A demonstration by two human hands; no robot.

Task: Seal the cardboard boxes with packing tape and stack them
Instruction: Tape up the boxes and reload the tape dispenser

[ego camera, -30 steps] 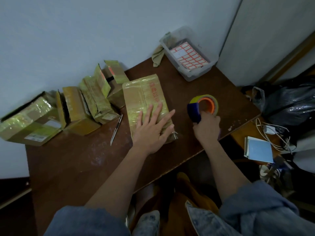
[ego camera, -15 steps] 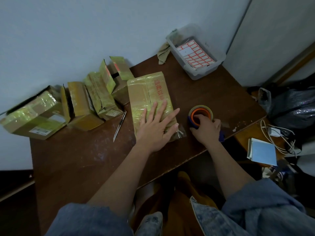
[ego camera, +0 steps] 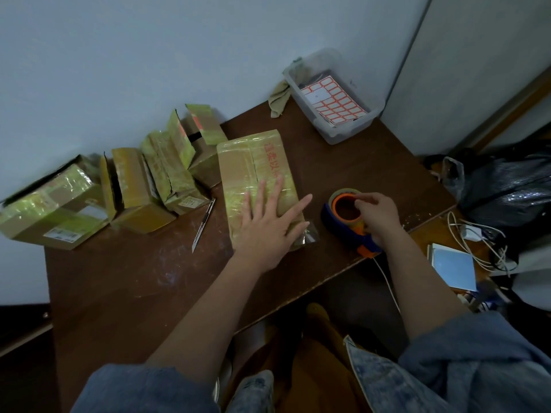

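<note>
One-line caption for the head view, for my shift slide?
Left hand flat on a taped cardboard box; right hand grips the tape dispenser lying on the table.

Boxes [ego camera: 167, 174] tan, glossy yellow-green tape; front box [ego camera: 253, 162] red print. Dispenser [ego camera: 346, 225] navy, orange core. Table [ego camera: 119, 278] dark brown, pale scuffs. Labels [ego camera: 334, 99] white, red-bordered grid. Sleeves [ego camera: 143, 389] blue denim.

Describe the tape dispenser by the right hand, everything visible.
The tape dispenser lies on its side on the brown table, near the front edge, right of the taped box. Its body is dark blue with orange trim and an orange hub; a tape roll sits around the hub. The right hand rests on it, fingers at the roll's rim.
</note>
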